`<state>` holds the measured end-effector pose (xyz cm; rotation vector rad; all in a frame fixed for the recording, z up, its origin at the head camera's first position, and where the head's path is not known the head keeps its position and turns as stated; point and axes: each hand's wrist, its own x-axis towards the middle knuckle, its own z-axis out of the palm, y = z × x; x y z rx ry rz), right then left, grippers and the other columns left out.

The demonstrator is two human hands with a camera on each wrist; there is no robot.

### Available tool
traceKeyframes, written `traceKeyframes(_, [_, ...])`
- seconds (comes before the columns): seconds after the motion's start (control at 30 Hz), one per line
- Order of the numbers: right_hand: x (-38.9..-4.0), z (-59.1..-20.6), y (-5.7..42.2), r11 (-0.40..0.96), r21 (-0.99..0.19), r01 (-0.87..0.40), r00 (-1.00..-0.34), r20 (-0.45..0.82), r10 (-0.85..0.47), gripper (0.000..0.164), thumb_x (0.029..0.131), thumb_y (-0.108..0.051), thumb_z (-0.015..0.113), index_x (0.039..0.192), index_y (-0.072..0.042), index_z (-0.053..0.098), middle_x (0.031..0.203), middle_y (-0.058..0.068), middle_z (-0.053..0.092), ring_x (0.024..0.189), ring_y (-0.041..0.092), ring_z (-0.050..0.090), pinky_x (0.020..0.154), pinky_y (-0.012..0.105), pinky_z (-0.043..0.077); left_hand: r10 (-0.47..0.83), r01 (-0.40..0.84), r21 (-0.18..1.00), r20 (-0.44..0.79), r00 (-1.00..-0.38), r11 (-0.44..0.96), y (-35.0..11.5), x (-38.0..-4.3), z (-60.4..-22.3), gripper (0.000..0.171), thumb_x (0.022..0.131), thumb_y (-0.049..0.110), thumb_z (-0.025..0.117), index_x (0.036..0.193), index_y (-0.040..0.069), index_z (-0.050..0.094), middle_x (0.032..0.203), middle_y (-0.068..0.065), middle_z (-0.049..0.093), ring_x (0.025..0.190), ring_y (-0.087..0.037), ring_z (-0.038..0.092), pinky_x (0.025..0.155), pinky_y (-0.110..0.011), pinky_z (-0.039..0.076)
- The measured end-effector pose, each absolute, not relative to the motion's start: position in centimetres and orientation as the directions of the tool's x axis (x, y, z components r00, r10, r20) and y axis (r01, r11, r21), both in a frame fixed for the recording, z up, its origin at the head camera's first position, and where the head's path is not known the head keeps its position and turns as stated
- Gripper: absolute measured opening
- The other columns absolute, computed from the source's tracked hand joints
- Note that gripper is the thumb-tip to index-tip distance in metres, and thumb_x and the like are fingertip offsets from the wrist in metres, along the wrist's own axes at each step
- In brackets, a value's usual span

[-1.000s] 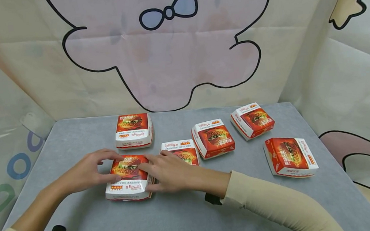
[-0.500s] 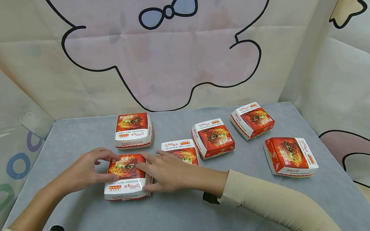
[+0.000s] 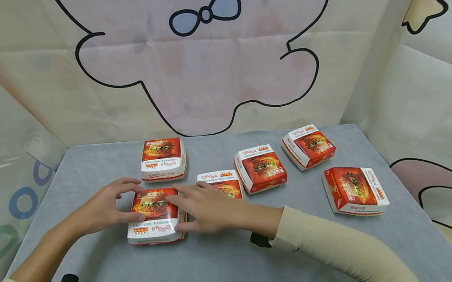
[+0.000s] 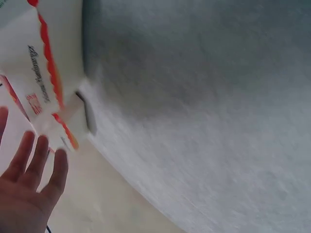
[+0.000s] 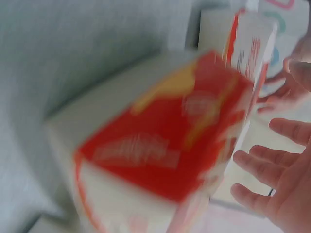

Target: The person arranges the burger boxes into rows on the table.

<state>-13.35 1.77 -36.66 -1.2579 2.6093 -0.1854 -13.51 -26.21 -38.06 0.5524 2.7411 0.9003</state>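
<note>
A red-and-white burger box lies on the table between the two hands. My left hand is at its left side, thumb and fingertips over the edge of the lid. On the opposite side, my right hand has its spread fingers along the right edge. Straight, parted fingers show on the left hand in the left wrist view, beside box walls. The right wrist view has the right hand with fingers extended, near a blurred box. Another burger box is partly hidden behind the right hand.
One burger box sits behind the front one. To the right are three more: a middle box, a back box and a right box. Printed cloth hangs behind the grey table.
The box between the hands has shifted slightly left and away, both hands moving with it. Since half a second ago the right hand has drifted slightly right; the other boxes stay put.
</note>
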Motion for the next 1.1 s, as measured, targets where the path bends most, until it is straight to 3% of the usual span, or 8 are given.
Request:
traceKeyframes(0.27, [-16.5,-35.5,6.9,0.692,-0.339,-0.638,-0.691,-0.146,-0.708,0.062,0.099,-0.042,0.057,0.154,-0.023,0.038,0.159,0.007,0.034,0.145,0.026,0.032,0.116,0.053,0.024,0.384,0.413,0.548,0.173,-0.907,0.727,-22.5,-12.4,-37.5,0.059,0.081,0.037,0.083,0.130,0.013,0.063,0.136,-0.013,0.057,0.124,-0.036,0.053,0.090,-0.060,0.050])
traceKeyframes(0.53, [-17.7,-35.5,10.5,0.749,-0.350,-0.562,-0.746,-0.177,-0.642,0.062,0.098,-0.044,0.058,0.153,-0.025,0.039,0.160,0.006,0.033,0.143,0.035,0.034,0.110,0.058,0.033,0.408,0.419,0.537,0.146,-0.901,0.733,-17.6,-11.3,-37.2,0.077,0.081,0.045,0.081,0.148,0.024,0.048,0.157,-0.014,0.035,0.132,-0.040,0.047,0.090,-0.061,0.050])
traceKeyframes(0.67, [-17.9,-35.6,11.5,0.747,-0.360,-0.558,-0.745,-0.180,-0.643,0.061,0.098,-0.042,0.058,0.153,-0.023,0.041,0.159,0.007,0.033,0.144,0.035,0.033,0.110,0.060,0.032,0.442,0.461,0.482,0.162,-0.882,0.745,-16.2,-11.1,-37.2,0.080,0.080,0.046,0.081,0.149,0.024,0.047,0.158,-0.012,0.035,0.130,-0.038,0.050,0.091,-0.059,0.050])
traceKeyframes(0.87, [-18.0,-35.9,12.4,0.730,-0.376,-0.571,-0.732,-0.169,-0.660,0.061,0.097,-0.040,0.060,0.152,-0.021,0.042,0.159,0.009,0.035,0.144,0.035,0.033,0.109,0.061,0.033,0.502,0.535,0.386,0.191,-0.844,0.752,-14.8,-11.3,-37.7,0.080,0.077,0.046,0.083,0.146,0.020,0.053,0.154,-0.014,0.041,0.133,-0.034,0.049,0.106,-0.062,0.036])
traceKeyframes(1.1, [-17.6,-35.8,12.7,0.712,-0.365,-0.600,-0.713,-0.160,-0.683,0.060,0.097,-0.038,0.063,0.150,-0.019,0.045,0.156,0.010,0.039,0.143,0.032,0.036,0.110,0.059,0.033,0.526,0.539,0.364,0.144,-0.838,0.760,-13.2,-11.5,-37.9,0.075,0.078,0.045,0.083,0.143,0.019,0.056,0.151,-0.016,0.046,0.133,-0.028,0.051,0.109,-0.068,0.025])
